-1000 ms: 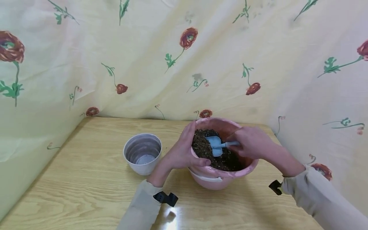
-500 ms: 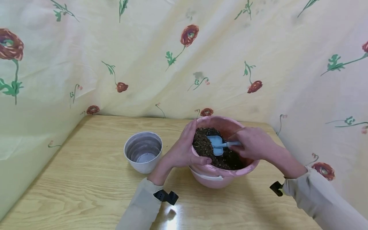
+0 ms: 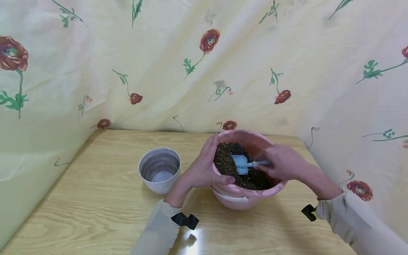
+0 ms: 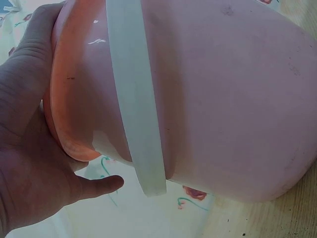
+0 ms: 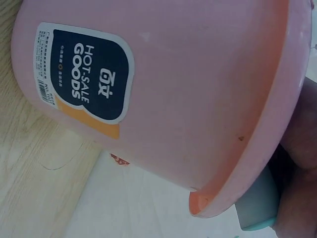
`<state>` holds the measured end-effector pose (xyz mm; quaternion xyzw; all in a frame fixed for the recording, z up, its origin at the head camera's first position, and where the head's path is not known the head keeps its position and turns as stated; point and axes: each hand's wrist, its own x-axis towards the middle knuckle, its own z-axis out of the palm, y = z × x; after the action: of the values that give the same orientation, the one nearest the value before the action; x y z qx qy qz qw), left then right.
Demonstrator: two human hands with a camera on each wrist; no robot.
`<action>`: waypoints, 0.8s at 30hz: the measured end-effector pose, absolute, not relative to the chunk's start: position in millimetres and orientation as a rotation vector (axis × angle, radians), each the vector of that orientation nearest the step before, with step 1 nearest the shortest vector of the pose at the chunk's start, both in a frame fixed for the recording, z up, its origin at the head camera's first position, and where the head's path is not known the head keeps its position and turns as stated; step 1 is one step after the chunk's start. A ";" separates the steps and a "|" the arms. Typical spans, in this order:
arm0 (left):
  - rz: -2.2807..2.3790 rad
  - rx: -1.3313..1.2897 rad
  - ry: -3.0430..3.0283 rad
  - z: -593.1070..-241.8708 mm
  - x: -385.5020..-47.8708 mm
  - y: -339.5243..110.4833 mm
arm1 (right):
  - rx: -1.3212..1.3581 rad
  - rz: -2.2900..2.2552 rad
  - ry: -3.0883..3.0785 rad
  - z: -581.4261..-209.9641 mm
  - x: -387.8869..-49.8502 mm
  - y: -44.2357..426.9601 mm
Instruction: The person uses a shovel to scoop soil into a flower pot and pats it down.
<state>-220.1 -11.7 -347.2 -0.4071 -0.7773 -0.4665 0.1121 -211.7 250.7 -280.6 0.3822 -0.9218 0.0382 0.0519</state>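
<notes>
A pink bucket (image 3: 234, 202) of dark soil (image 3: 225, 161) stands right of centre on the table. My left hand (image 3: 204, 168) grips its left rim, the thumb lying over the front edge; in the left wrist view one finger (image 4: 99, 188) points out beside the white bucket handle (image 4: 136, 94). Inside the bucket, a light blue hand trowel (image 3: 241, 164) lies with its blade on the soil. My right hand (image 3: 283, 163) holds it by the handle, over the right side of the bucket. The bucket wall (image 5: 188, 89) hides most of that hand in the right wrist view.
A greyish-white flowerpot (image 3: 159, 170) with nothing in it stands on the wooden table (image 3: 95, 209), left of the bucket beyond my left forearm. A flower-patterned cloth (image 3: 172, 63) hangs behind the table and along both sides.
My right hand has shifted slightly to the right and drawn the trowel a little that way over the soil. The left hand keeps its hold on the bucket rim.
</notes>
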 end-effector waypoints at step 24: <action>-1.373 -1.229 -2.246 -347.2 -217.9 -11.7 | 1.089 0.099 -2.799 -287.3 -203.9 248.8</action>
<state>-217.9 -11.7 -347.2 -0.4201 -0.7677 -0.4694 0.1180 -203.9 248.8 -287.3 0.3616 -0.9293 0.0329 0.0680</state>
